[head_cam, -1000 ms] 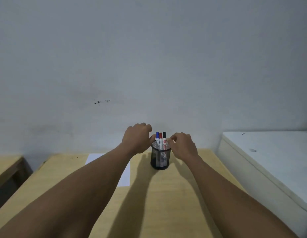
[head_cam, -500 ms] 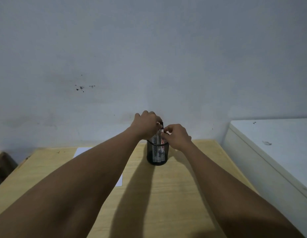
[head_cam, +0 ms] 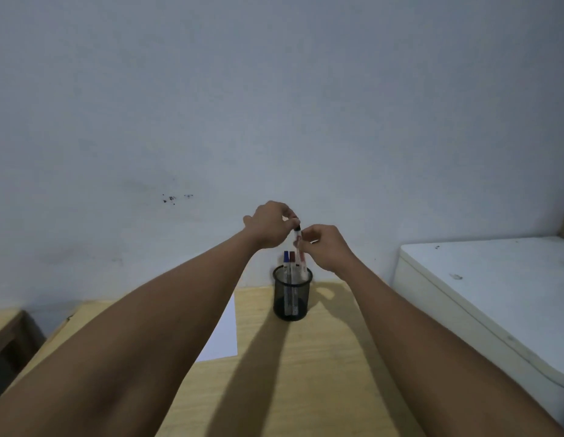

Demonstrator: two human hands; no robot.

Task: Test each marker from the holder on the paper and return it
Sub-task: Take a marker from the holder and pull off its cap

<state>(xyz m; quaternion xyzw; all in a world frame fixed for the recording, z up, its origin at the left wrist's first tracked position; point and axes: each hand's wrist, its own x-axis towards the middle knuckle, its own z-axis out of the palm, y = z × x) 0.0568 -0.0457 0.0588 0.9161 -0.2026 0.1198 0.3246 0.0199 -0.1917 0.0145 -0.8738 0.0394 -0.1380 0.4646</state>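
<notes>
**Extracting the Black-Capped Marker from the Mesh Holder**

Lift straight up until the barrel clears the rim; tilting risks tipping the light mesh holder [head_cam: 292, 293] or dragging out its neighbours. Black-capped marker [head_cam: 298, 244] raised partway, lower end apparently not yet clear of the rim. Left hand [head_cam: 269, 225] pinching the cap end, fingertips pressed together around it. Right hand [head_cam: 326, 247] pinching the barrel just below, fingers closed on it. Once clear, hold the barrel firm with the right grip and pull the cap off in line with the left. Carry the tip to the paper [head_cam: 222, 335] at 8 o'clock from the holder; partly hidden under the left forearm.

Blue-capped marker [head_cam: 286, 258] and red-capped marker [head_cam: 292, 257] upright in the holder, just beside the raised one.

Table [head_cam: 306, 373]: pale wood, flat, holder near the far edge. Plain grey-white wall [head_cam: 274, 105] directly behind, small dark specks at 10 o'clock from the hands. White surface [head_cam: 495, 294] at 3 o'clock, nature uncertain. Second wooden piece [head_cam: 6, 326] at 9 o'clock.
</notes>
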